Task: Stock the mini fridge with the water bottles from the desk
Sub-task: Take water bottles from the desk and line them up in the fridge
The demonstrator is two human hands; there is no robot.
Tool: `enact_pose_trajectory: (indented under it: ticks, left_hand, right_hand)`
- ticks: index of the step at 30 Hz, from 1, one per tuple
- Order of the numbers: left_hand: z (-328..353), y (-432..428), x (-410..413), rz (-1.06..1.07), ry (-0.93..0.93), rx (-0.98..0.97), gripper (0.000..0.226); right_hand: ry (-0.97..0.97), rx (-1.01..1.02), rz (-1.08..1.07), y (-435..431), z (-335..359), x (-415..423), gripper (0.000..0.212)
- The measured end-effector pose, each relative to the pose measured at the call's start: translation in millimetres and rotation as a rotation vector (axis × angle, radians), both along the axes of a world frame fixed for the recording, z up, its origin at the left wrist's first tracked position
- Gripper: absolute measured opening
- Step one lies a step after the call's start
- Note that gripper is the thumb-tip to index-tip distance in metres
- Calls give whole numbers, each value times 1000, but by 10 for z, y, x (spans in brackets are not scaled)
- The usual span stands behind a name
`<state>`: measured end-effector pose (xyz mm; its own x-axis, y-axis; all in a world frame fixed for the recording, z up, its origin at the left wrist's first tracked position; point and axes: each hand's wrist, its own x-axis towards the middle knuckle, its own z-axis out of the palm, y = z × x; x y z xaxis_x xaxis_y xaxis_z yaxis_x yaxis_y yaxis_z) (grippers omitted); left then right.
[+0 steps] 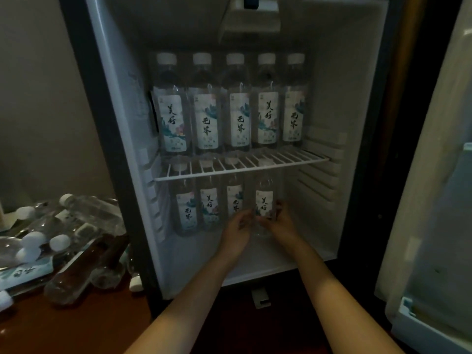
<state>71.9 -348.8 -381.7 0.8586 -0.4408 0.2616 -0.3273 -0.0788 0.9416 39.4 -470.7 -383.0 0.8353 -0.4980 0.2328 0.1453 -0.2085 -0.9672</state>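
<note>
The mini fridge [357, 123] stands open in front of me. Several labelled water bottles [236, 103] stand in a row on its white wire shelf [293, 160]. Below it, three bottles [210, 208] stand on the fridge floor at the left. A fourth bottle [264, 200] stands upright to their right, held between both hands. My left hand [236, 232] grips its left side and my right hand [283, 224] grips its right side. More water bottles [76, 221] lie in a heap on the desk at the left.
The fridge door [434, 200] hangs open at the right, with a shelf at its bottom. The brown wooden desk [76, 328] reaches up to the fridge's left side. Free floor space lies inside the fridge to the right of the held bottle.
</note>
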Motion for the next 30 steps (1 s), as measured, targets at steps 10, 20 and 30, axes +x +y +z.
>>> enact_pose_trajectory:
  ticks: [10, 20, 30]
  left_hand:
    - [8, -109, 204, -29, -40, 90, 37]
    - [110, -38, 234, -34, -34, 121, 47]
    - [239, 72, 100, -63, 42, 113, 45]
  right_hand:
    - [0, -52, 21, -36, 34, 319, 61]
    - [29, -198, 14, -39, 71, 421, 53]
    - [286, -360, -55, -46, 66, 428, 56]
